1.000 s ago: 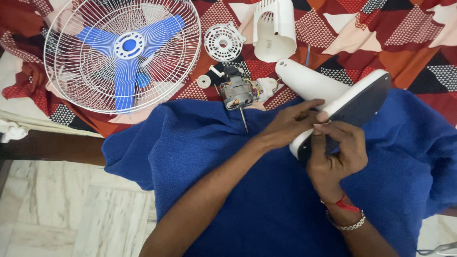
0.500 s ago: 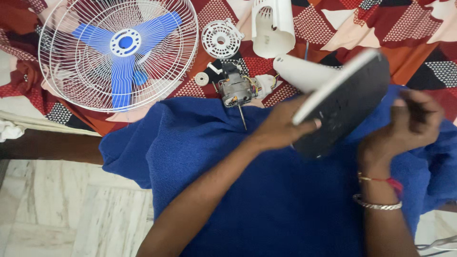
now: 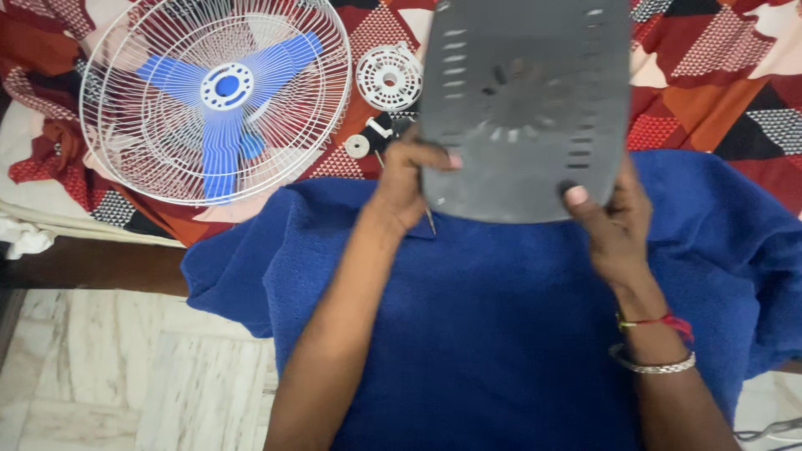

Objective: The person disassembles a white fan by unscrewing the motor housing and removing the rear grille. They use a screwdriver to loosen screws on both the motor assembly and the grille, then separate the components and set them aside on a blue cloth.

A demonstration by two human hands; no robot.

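Both my hands hold up a fan base [image 3: 526,100], its flat dark grey underside with slots turned toward me. My left hand [image 3: 405,179] grips its lower left edge, thumb on the face. At the lower right edge my right hand [image 3: 610,221] grips it, thumb pressed on the plate. The base hides the motor and other white parts behind it. A blue towel [image 3: 501,334] lies under my forearms. My right wrist carries a red thread and a metal bangle.
A white wire fan guard [image 3: 125,125] with blue blades [image 3: 221,100] lies at the upper left on a red patterned bedsheet [image 3: 718,92]. A round white slotted cap [image 3: 388,77] and a small white ring [image 3: 357,146] sit beside it. Marble floor [image 3: 100,376] shows at lower left.
The fan base has been tipped up from on edge until its grey underside faces me, and raised closer. My hands shifted to its lower edges. It now covers the motor and white housing.
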